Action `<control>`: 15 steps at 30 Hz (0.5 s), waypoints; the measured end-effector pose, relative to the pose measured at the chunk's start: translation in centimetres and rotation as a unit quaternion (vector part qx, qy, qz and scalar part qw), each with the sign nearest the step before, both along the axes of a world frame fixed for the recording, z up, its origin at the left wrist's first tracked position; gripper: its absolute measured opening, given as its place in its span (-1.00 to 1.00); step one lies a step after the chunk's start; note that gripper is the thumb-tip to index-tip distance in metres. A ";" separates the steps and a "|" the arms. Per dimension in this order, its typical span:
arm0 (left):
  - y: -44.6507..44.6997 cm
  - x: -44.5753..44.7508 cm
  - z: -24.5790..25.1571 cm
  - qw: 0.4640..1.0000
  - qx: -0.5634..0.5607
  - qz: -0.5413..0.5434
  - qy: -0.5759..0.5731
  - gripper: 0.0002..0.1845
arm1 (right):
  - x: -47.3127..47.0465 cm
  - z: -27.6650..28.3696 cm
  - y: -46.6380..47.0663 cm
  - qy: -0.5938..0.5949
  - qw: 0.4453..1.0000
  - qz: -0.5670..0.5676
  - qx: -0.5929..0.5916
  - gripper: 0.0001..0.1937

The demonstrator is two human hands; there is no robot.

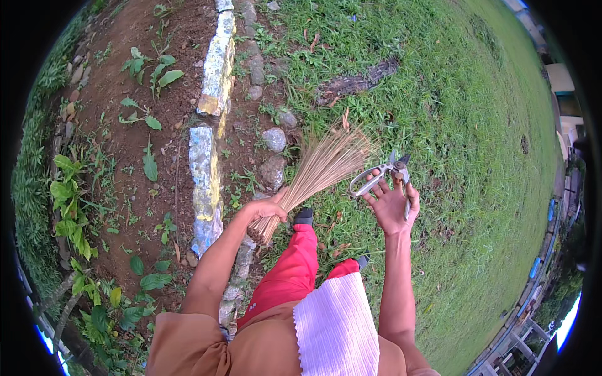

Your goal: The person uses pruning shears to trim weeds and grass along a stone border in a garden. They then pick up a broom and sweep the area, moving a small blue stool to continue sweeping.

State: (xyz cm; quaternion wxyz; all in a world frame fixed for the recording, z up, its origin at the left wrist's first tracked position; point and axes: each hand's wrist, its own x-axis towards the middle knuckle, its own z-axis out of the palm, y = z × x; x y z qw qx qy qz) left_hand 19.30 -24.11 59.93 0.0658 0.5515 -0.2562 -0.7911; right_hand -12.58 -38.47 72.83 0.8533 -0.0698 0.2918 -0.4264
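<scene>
My left hand [268,209] grips a broom of thin, dry brown sticks [315,174] near its thick butt end. The sticks fan out toward the upper right, over the grass. In my right hand [395,207] lies a pair of pruning shears [378,176], palm turned up and fingers around the metal handles. Its handles are spread apart, and the blades point up and away from me. The shears' blades are just right of the broom's fanned tips, with a small gap between them.
A low wall of painted blocks [207,178] runs along the left, bordering a soil bed [122,174] with leafy plants. Rounded stones [274,139] lie beside it. A piece of weathered wood [357,82] rests on the grass [461,188]. A pale cloth [336,324] hangs over my front.
</scene>
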 end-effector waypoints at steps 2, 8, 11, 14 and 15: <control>1.7 2.4 3.9 0.999 -0.004 -0.038 0.025 0.25 | -1.3 0.2 -0.3 0.006 1.000 -0.014 -0.013 -0.63; 5.2 8.5 9.4 0.989 -0.091 0.045 -0.106 0.24 | -6.3 0.6 0.3 0.013 0.997 -0.079 -0.002 -0.63; 2.1 5.6 3.8 0.971 -0.008 0.152 -0.182 0.26 | -7.4 0.3 1.5 0.002 0.995 -0.099 0.024 -0.64; 1.3 -3.0 -2.1 0.979 0.103 0.169 -0.041 -0.15 | -7.7 0.1 2.8 -0.008 0.995 -0.092 0.044 -0.61; 1.7 -6.1 -2.8 0.982 0.128 0.132 -0.037 -0.38 | -7.9 0.1 3.0 -0.013 0.995 -0.083 0.045 -0.59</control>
